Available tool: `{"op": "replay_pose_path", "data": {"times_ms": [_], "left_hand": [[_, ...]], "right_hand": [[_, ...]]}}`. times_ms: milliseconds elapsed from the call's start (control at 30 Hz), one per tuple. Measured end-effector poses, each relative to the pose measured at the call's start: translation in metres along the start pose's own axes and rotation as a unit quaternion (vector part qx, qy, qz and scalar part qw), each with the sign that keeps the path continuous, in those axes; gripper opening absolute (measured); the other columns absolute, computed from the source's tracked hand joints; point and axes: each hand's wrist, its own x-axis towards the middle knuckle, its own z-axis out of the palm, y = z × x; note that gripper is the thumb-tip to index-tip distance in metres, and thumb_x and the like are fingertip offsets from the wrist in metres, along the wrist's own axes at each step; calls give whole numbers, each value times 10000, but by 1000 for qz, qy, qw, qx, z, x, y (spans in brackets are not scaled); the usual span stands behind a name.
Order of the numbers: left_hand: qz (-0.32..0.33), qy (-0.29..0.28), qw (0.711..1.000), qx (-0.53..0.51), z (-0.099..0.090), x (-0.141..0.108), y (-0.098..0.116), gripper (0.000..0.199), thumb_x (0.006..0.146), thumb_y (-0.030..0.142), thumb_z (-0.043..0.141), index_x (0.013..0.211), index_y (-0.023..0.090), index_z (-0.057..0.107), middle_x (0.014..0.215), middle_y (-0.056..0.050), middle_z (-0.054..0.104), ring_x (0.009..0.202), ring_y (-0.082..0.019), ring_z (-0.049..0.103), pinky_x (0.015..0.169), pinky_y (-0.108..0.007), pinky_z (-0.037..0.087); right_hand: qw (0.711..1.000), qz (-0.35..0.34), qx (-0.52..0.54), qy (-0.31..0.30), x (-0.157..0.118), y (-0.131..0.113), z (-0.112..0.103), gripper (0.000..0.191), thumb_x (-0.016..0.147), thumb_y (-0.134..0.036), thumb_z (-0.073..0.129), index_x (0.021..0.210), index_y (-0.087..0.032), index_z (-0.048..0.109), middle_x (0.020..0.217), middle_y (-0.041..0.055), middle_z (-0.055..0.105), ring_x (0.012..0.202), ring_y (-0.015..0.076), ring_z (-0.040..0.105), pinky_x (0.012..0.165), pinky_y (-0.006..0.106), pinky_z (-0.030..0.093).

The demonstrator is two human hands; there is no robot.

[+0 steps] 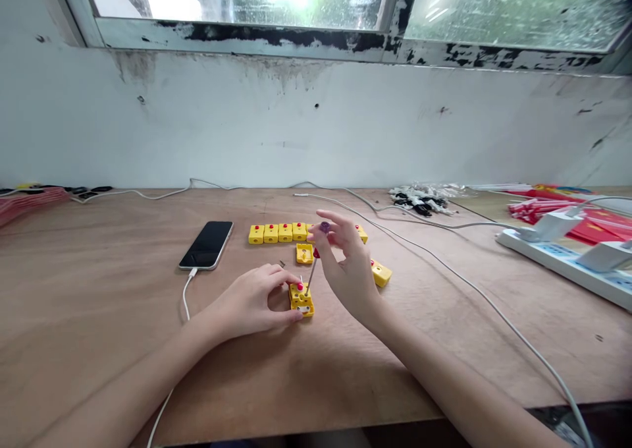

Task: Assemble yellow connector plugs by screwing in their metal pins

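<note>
A plywood surface point(99, 290) stretches under both forearms, its front edge just below them, with a grimy white wall point(316, 125) and a window point(296, 33) along its far side. Well beyond the right hand point(345, 270) sit a white power strip point(567, 263) and a heap of red-and-white tubes point(533, 209); a thin white cable point(494, 309) curves across the wood between them and the hand. Left of the left hand point(249, 303), a black smartphone point(206, 245) lies screen up, plugged in. Ahead of the hands, yellow plastic blocks point(279, 233) with red dots stand in a row. The left hand curls over a yellow block point(301, 301), its fingertips point(291, 278) gripping it against the wood. The right hand pinches a purple-handled screwdriver point(312, 270), tilted, its steel tip in that block's top. A tiny screw point(282, 263) lies just beside the left fingers.
</note>
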Motion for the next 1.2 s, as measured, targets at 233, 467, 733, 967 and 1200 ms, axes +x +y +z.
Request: {"op": "replay_pose_path", "data": {"times_ms": [233,467,733,967,1200], "left_hand": [[-1,3,1000,4,-1,-1,2,304,779,387,666,1045,248,616,842,0,548,775,-184,558,689,-295,412],[0,1,1000,0,0,-1,2,302,783,397,660,1039,242,615,864,-6,557,789,-189,563,695,-299,414],[-3,2,1000,2,-1,0,0,305,778,393,667,1036,239,613,864,-6,557,787,-186,563,698,-299,416],[11,8,1000,16,0,0,0,331,761,394,674,1051,246,617,868,-10,571,790,-190,567,700,-302,423],[8,8,1000,11,0,0,1,329,756,367,679,1054,243,615,884,-9,578,810,-190,570,717,-301,427]], "right_hand": [[999,-25,-31,-3,-1,-1,1,158,896,-340,503,1026,-249,512,894,28,632,791,161,621,724,347,523],[1000,-7,0,-21,-1,2,2,186,942,-320,398,1099,-247,467,965,46,645,728,141,621,681,335,527],[1000,5,-1,-22,-1,1,1,226,952,-316,371,1158,-250,437,1042,57,646,778,145,632,659,324,519],[1000,-22,-21,-7,-2,1,2,212,909,-309,475,1112,-247,462,997,50,633,788,151,621,687,333,527],[998,-35,-44,-4,-1,2,1,173,890,-305,513,1054,-252,497,927,27,623,772,151,621,692,332,523]]}}
